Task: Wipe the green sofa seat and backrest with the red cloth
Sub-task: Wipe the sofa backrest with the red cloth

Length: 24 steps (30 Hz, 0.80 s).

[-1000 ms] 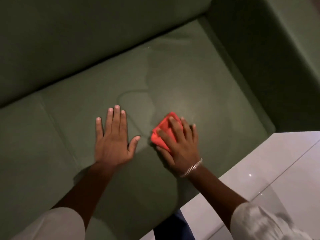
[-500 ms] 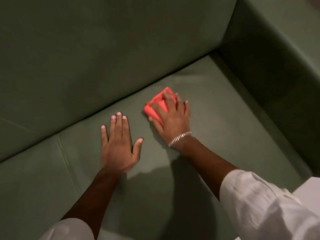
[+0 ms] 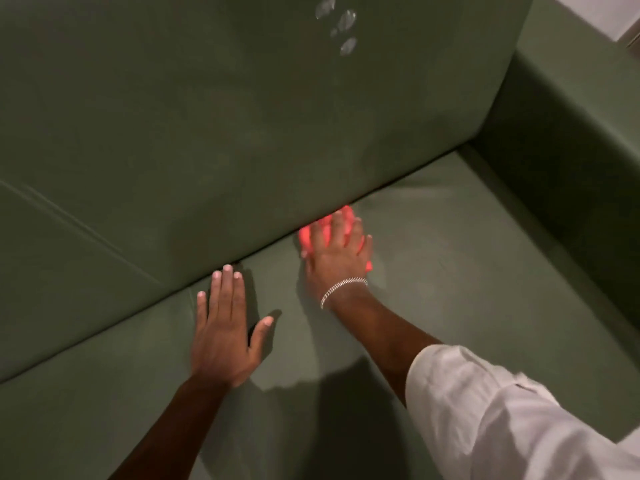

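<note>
Cloth (image 3: 308,237) lies pressed under right hand (image 3: 337,258), apparently touching backrest (image 3: 242,133).

The red cloth (image 3: 311,235) is lying on the green sofa seat (image 3: 450,271), right against the crease where the seat is meeting the backrest (image 3: 242,133). It is showing bright red-pink and blurred. Most of it is hiding under the right hand (image 3: 341,258), which is pressing on it with spread fingers, so only its edges are showing. The seat is stretching smooth and matte below the backrest. The backrest is rising in the same green and is carrying a few pale shiny marks near its top.
</note>
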Each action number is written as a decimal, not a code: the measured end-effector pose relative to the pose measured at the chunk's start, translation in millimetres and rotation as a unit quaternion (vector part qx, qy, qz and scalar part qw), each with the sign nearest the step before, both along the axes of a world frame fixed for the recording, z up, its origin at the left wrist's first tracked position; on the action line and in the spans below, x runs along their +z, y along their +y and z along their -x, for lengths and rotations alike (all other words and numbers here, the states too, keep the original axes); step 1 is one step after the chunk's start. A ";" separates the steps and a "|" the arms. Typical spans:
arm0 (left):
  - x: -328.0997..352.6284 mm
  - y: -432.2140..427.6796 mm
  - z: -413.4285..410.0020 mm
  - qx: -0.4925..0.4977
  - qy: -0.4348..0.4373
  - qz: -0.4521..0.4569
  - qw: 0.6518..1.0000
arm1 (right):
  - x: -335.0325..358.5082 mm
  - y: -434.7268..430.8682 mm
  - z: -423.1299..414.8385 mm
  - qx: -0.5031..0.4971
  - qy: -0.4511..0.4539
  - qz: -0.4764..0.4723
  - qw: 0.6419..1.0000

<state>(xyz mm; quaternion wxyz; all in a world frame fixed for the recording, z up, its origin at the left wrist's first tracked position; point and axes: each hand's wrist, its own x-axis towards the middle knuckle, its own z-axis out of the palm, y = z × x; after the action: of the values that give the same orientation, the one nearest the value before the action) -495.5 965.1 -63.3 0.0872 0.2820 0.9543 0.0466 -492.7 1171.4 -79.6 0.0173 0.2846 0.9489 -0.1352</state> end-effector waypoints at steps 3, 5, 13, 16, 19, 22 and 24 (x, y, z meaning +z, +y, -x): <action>41.9 -10.7 11.5 -0.036 0.052 -0.017 0.998 | 13.0 -39.4 -17.6 0.173 0.006 0.017 0.985; 84.8 -15.3 30.0 -0.069 0.106 -0.015 0.992 | 29.5 -43.9 -25.5 0.192 0.018 0.070 0.979; 258.3 -4.7 165.5 -0.171 0.287 0.050 0.941 | 148.5 -40.9 19.2 -0.452 0.371 0.599 0.548; 293.1 10.0 204.3 -0.244 0.293 0.098 0.919 | 193.0 -24.8 57.4 -0.489 0.436 0.613 0.442; 292.0 20.8 220.1 -0.263 0.304 0.100 0.910 | 233.8 5.0 97.7 -0.464 0.472 0.619 0.423; 282.0 19.8 222.6 -0.262 0.317 0.075 0.908 | 262.3 30.2 135.6 -0.444 0.482 0.546 0.522; 280.8 18.3 224.9 -0.269 0.316 0.071 0.907 | 272.2 35.4 159.0 -0.491 0.408 0.492 0.592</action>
<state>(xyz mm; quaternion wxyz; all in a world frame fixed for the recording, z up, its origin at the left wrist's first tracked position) -720.4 983.4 217.5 -0.1899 0.5213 0.8204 -0.1384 -651.6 1206.8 192.6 -0.3037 0.5704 0.3628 -0.6714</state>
